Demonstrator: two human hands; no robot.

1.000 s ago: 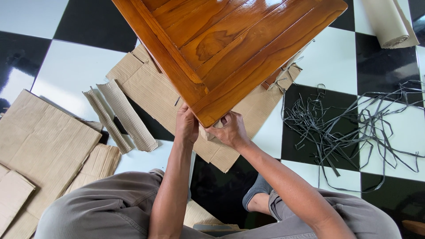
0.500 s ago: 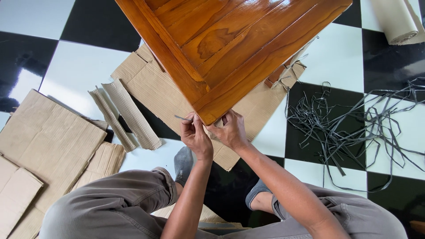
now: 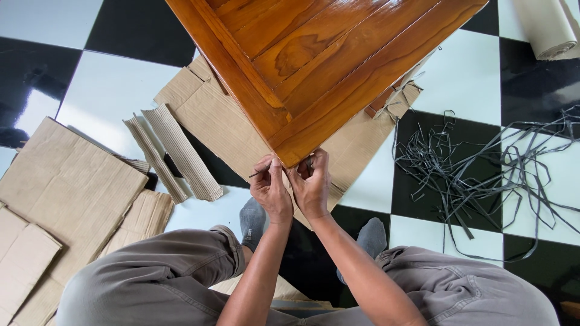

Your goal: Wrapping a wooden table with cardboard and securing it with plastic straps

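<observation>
A glossy brown wooden tabletop [image 3: 314,66] fills the upper middle of the head view, with one corner pointing toward me. Both hands meet right at that corner. My left hand [image 3: 270,188] pinches a thin dark strip that sticks out to the left beside the corner. My right hand [image 3: 312,184] has its fingers curled on the same small thing under the corner's edge. What exactly sits between the fingers is too small to tell. Flat brown cardboard [image 3: 223,124] lies under the tabletop.
I sit on a black and white tiled floor [image 3: 109,90] with my knees apart. Cardboard sheets [image 3: 66,187] and corrugated strips [image 3: 175,154] lie at the left. A tangle of black plastic straps [image 3: 477,175] lies at the right. A rolled paper tube [image 3: 547,27] lies at top right.
My left hand has shifted from reaching up at the corner's left edge to a spot lower and closer to my right hand. The view has moved in slightly.
</observation>
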